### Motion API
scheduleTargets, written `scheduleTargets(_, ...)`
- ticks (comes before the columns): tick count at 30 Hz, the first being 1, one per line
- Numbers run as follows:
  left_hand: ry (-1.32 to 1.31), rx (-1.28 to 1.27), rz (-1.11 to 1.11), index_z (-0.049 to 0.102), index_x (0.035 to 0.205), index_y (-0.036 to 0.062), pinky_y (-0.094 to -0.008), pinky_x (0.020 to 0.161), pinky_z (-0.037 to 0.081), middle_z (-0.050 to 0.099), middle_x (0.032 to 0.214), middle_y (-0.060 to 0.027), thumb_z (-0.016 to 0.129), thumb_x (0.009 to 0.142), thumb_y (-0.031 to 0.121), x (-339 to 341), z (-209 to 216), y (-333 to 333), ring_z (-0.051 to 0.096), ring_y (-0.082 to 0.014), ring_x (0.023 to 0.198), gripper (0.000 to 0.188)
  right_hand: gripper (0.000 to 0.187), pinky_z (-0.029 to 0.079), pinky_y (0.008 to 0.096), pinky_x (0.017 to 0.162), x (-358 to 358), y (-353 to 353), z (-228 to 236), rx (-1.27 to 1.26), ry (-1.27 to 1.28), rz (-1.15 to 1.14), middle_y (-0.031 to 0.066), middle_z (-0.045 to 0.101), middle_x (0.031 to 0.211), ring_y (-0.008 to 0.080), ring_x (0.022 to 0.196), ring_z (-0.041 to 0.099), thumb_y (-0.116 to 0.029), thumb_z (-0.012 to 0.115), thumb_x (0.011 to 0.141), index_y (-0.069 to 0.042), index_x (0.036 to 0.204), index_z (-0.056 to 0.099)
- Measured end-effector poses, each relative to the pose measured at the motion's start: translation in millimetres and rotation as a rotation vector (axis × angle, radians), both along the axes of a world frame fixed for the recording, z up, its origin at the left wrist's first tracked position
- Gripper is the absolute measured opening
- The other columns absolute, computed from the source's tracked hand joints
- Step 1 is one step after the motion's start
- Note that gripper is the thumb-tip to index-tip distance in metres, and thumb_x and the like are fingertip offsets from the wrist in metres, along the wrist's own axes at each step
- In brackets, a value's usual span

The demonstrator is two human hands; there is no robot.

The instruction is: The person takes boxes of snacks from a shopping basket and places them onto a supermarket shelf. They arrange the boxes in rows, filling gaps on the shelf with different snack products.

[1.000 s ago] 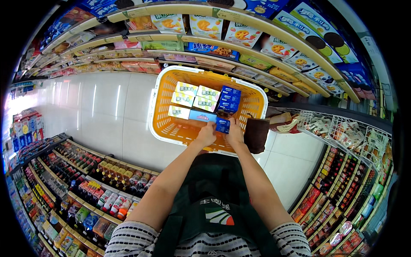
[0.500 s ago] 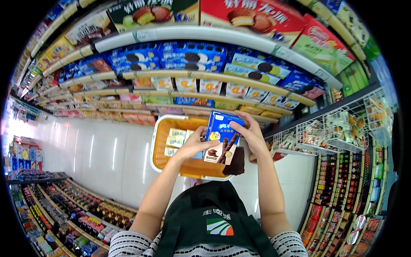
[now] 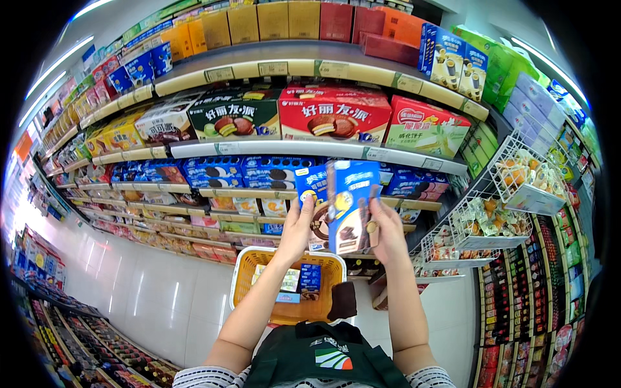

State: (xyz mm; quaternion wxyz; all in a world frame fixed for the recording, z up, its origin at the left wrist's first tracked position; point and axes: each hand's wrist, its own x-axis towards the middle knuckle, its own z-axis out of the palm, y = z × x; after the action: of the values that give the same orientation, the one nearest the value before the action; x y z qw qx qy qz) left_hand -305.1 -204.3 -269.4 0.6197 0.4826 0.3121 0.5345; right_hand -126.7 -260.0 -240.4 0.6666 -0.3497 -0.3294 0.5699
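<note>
In front of the shelves my two hands hold blue snack boxes with chocolate-roll pictures, two of them it seems, overlapping. My left hand (image 3: 299, 223) is closed on the left wafer roll box (image 3: 314, 178), which is partly covered by the other. Round the right edge of the front wafer roll box (image 3: 349, 200) the fingers of my right hand (image 3: 387, 226) are closed. Below them stands an orange shopping basket (image 3: 244, 284) with a pale rim. Inside lie white-and-yellow packs (image 3: 289, 278) and dark blue boxes (image 3: 310, 277).
A shelf (image 3: 259, 69) with boxed snacks runs across the far side. Wire baskets (image 3: 491, 226) of wrapped food jut out at the right. A dark brown piece (image 3: 343, 301) is at the basket's right edge. Bottle shelves (image 3: 84, 323) line the left; pale tiled floor (image 3: 162, 291) lies between.
My hands and the boxes have risen from over the basket to before the shelves. A second box now shows beside the first. The view has tipped up, showing the top shelf.
</note>
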Motion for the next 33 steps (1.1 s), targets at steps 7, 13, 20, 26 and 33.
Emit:
scheduleTargets(7, -0.016, -0.015, 0.021, 0.035, 0.133, -0.004, -0.0288, 0.095, 0.041, 0.051, 0.124, -0.013, 0.041, 0.098, 0.046, 18.2, 39.0, 28.4, 0.051, -0.0162, 0.11, 0.061, 0.032, 0.048, 0.0302, 0.086, 43.2, 0.2, 64.5, 0.202, 0.029, -0.036, 0.008, 0.063, 0.11, 0.0155, 0.098, 0.061, -0.028, 0.048, 0.098, 0.0, 0.114, 0.056)
scheduleTargets(13, -0.097, 0.209, -0.189, 0.038, 0.13, 0.0045, -0.0275, 0.094, 0.042, 0.053, 0.118, -0.0084, 0.027, 0.1, 0.051, 51.5, 96.2, 36.9, 0.051, -0.0136, 0.107, 0.056, 0.028, 0.044, 0.022, 0.07, 17.0, 26.4, 92.8, 0.191, -0.138, -0.13, 0.0034, 0.058, 0.091, 0.008, 0.081, 0.054, -0.025, 0.056, 0.095, 0.0, 0.107, 0.052)
scheduleTargets(20, 0.246, 0.587, -0.216, 0.033, 0.132, 0.0004, -0.0306, 0.096, 0.041, 0.053, 0.121, -0.0116, 0.063, 0.089, 0.031, 79.9, 187.5, 31.2, 0.051, -0.0161, 0.11, 0.06, 0.033, 0.044, 0.0238, 0.07, 46.9, 51.2, 152.9, 0.496, -0.376, -0.352, 0.0082, 0.058, 0.098, 0.0102, 0.086, 0.054, -0.026, 0.057, 0.095, -0.002, 0.112, 0.042)
scheduleTargets(26, 0.246, 0.773, -0.044, 0.041, 0.128, -0.0042, -0.0303, 0.086, 0.047, 0.061, 0.112, -0.0147, 0.067, 0.085, 0.032, 117.9, 252.3, 87.9, 0.059, -0.0168, 0.1, 0.062, 0.043, 0.043, 0.0302, 0.091, 76.8, 99.7, 218.5, 0.652, -0.551, -0.516, 0.0184, 0.054, 0.12, 0.0195, 0.108, 0.054, -0.018, 0.051, 0.096, 0.005, 0.128, 0.035)
scheduleTargets(33, 0.309, 0.978, 0.161, 0.038, 0.126, -0.011, -0.0332, 0.088, 0.047, 0.062, 0.11, -0.0196, 0.073, 0.08, 0.035, 176.3, 304.7, 155.0, 0.061, -0.0225, 0.102, 0.074, 0.041, 0.037, 0.031, 0.1, 133.6, 124.5, 259.9, 0.608, -0.825, -0.625, 0.018, 0.052, 0.131, 0.0214, 0.121, 0.049, -0.011, 0.044, 0.097, 0.001, 0.136, 0.037)
